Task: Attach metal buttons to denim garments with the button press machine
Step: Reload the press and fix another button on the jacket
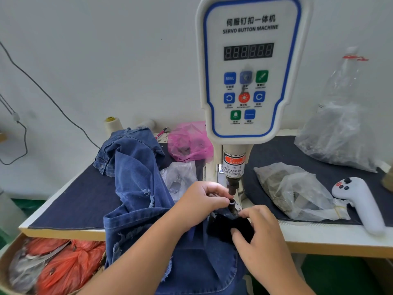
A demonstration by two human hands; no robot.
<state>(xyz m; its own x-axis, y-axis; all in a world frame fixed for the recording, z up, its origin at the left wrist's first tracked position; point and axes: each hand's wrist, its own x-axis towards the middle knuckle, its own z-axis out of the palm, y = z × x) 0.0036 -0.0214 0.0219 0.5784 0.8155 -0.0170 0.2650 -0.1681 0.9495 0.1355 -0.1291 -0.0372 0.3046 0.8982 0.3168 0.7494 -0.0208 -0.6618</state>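
The white servo button machine [248, 67] stands at the middle of the table, its punch [232, 184] pointing down at the lower die [232, 204]. A blue denim garment [138, 188] drapes from the table over the front edge. My left hand [200, 201] has curled fingers at the die, pinching something small there that I cannot make out. My right hand [257, 228] holds the dark fold of denim [225, 226] just below the die, thumb underneath and fingers on top.
Clear plastic bags of metal parts [291, 190] lie right of the machine, a taller bag [338, 128] behind. A pink bag [189, 141] and thread cone [112, 124] sit at the back left. A white handheld controller [359, 203] rests at right. Orange bags [66, 265] fill a box below left.
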